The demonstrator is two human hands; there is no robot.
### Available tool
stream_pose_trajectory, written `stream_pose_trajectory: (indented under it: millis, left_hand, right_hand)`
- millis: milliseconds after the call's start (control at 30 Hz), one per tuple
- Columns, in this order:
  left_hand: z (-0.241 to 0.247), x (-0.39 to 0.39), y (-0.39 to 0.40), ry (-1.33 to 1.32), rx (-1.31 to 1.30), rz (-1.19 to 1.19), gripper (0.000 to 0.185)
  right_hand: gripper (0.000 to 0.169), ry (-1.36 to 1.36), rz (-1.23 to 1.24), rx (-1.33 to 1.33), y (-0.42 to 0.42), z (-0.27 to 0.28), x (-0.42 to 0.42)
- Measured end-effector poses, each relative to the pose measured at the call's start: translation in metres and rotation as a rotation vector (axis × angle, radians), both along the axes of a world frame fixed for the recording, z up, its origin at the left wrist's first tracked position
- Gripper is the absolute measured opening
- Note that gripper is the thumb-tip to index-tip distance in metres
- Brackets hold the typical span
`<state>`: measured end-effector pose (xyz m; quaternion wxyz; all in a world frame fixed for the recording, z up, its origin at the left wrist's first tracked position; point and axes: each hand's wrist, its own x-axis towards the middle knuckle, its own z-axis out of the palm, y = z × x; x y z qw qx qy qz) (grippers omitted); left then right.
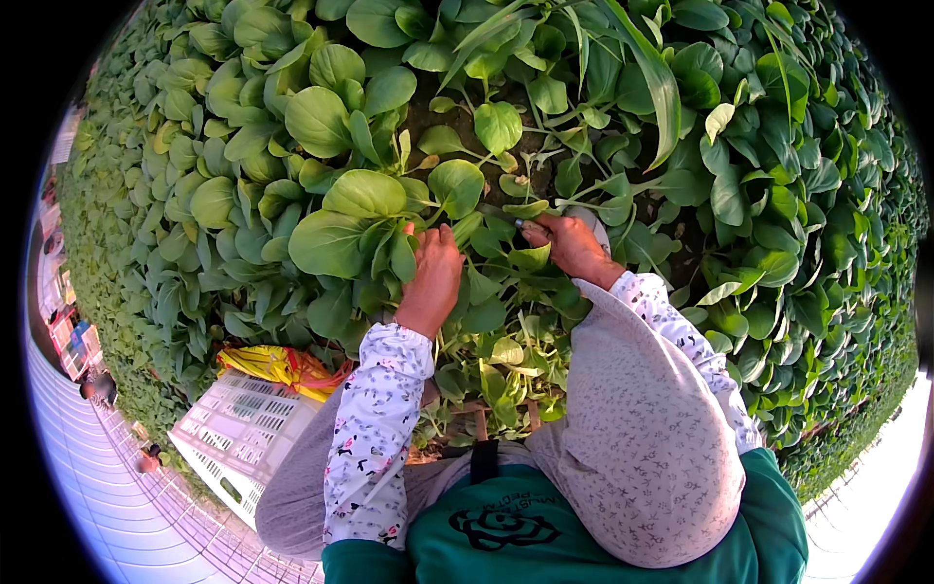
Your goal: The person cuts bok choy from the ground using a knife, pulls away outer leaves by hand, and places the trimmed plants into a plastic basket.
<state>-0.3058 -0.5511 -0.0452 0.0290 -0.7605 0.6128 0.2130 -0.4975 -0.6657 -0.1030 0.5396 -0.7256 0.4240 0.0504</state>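
My left hand (435,274) is closed around the stems of a leafy green plant, apparently pak choi (361,212), whose broad pale leaves spread out to the left of my fingers. Just to the right, my right hand (576,247) grips the handle of a knife (519,223). Its blade points left, toward the base of the held plant, and is partly hidden under leaves. Whether the blade touches the stems cannot be seen. Small leaves and patches of bare soil (511,190) lie just beyond both hands.
Dense rows of leafy greens (766,182) surround me. At my left knee stands a white plastic crate (244,423) with a yellow and red plastic bag (281,365) at its far edge. A shoe (589,225) shows beside my right hand. People (149,458) are far off at left.
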Motion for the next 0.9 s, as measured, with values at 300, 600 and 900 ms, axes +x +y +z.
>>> stream_pose_trajectory:
  millis: [300,600,900]
  left_hand:
    - [0.046,-0.007,-0.005,0.218,-0.308,0.001,0.025]
    - [0.057,-0.037,-0.017,0.277,-0.248,0.008,0.046]
    - [0.042,-0.035,-0.013,-0.049,0.051,-0.104,0.022]
  right_hand:
    - [0.037,-0.079,-0.228,0.143,-0.014,0.025,-0.031]
    - [0.032,-0.252,-0.443,0.788,-0.017,0.055,0.008]
    - [0.023,-0.038,-0.419,0.168,-0.023,0.036,-0.023]
